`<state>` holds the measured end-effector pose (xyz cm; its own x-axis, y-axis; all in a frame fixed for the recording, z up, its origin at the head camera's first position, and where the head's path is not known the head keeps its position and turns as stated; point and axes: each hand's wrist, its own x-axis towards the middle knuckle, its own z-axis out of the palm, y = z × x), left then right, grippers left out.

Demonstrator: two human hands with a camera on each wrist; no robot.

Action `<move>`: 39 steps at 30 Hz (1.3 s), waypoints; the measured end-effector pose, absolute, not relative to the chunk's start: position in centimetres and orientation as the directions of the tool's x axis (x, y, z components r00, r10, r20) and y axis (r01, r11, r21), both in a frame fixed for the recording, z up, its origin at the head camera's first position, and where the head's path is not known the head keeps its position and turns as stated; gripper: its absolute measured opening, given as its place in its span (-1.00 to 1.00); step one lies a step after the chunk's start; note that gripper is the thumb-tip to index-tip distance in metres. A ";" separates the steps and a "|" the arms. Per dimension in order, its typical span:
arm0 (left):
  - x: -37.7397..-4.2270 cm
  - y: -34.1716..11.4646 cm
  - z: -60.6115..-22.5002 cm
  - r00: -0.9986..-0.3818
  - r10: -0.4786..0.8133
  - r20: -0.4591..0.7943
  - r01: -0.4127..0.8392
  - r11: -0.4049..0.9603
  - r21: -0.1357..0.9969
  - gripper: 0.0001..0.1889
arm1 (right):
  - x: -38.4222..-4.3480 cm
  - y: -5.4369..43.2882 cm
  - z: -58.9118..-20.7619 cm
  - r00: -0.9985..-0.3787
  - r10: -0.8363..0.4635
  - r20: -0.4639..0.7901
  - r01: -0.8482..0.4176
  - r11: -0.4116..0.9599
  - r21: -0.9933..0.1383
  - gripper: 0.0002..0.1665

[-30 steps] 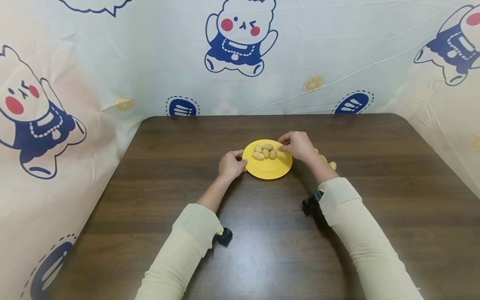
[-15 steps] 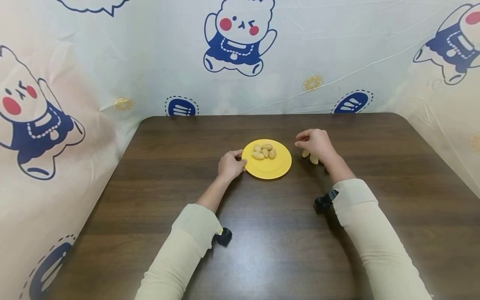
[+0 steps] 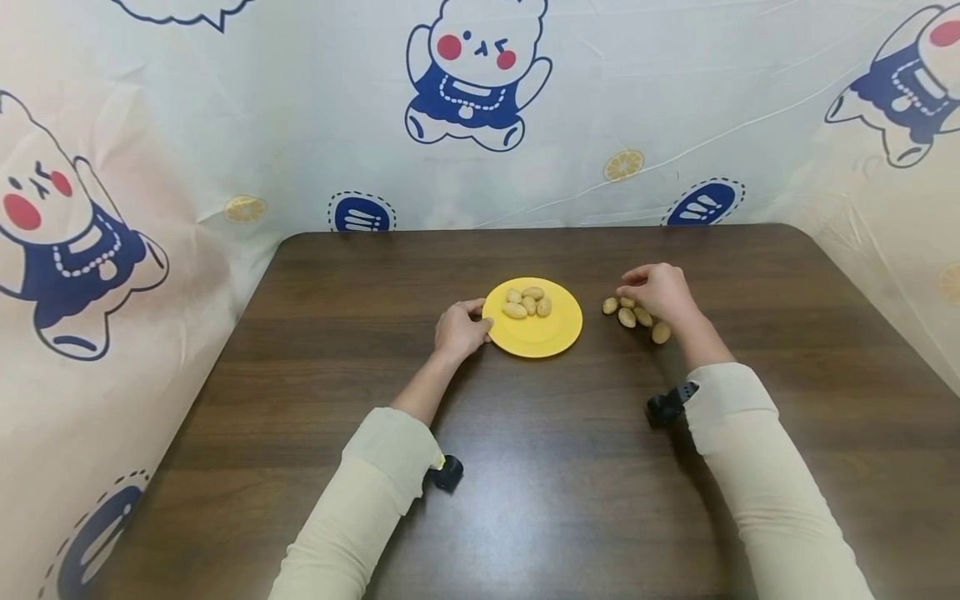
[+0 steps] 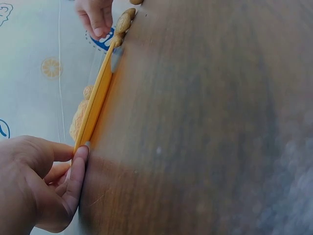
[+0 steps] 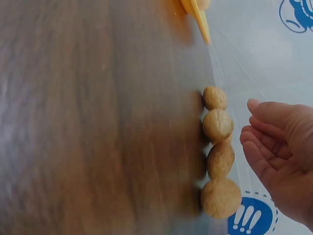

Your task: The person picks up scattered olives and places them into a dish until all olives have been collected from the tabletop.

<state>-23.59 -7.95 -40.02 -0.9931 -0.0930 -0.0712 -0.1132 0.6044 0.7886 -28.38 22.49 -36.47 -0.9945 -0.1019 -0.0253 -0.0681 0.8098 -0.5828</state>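
My left hand (image 3: 460, 331) pinches the left rim of a round yellow plate (image 3: 532, 342), thumb on top and fingers beneath, as the left wrist view shows. Several peanuts in their shells (image 3: 514, 311) lie together on the plate's far half. To the right of the plate, a small group of loose peanuts (image 3: 627, 317) rests on the table. Over that group hovers my right hand (image 3: 663, 292), partly covering it in the head view. In the right wrist view, its thumb and fingers stand apart with nothing between them, and the nearby peanuts (image 5: 220, 198) are not touched.
The brown wooden table (image 3: 555, 517) stretches around the plate and reaches a printed cloth backdrop (image 3: 300, 108) at the back and sides. A small black wrist camera (image 3: 448, 473) is worn at the left sleeve, another black camera (image 3: 666, 408) at the right.
From the plate's right edge, my right hand has moved right to over the loose peanuts, uncovering more of them. My left hand and the peanuts on the plate have stayed put.
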 end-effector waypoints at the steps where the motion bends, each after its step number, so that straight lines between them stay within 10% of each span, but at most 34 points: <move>1: -23.6 -8.0 -40.0 -0.993 -0.093 -0.070 -0.112 0.606 0.788 -0.54 | -28.3 22.6 -36.5 -0.995 -0.099 -0.030 -0.064 0.813 -0.579 -0.60; 39: -23.6 -7.9 -39.9 -0.993 -0.100 -0.069 -0.116 0.604 0.788 -0.55 | -28.2 23.4 -37.6 -0.991 -0.099 -0.095 -0.033 0.846 -0.533 -0.63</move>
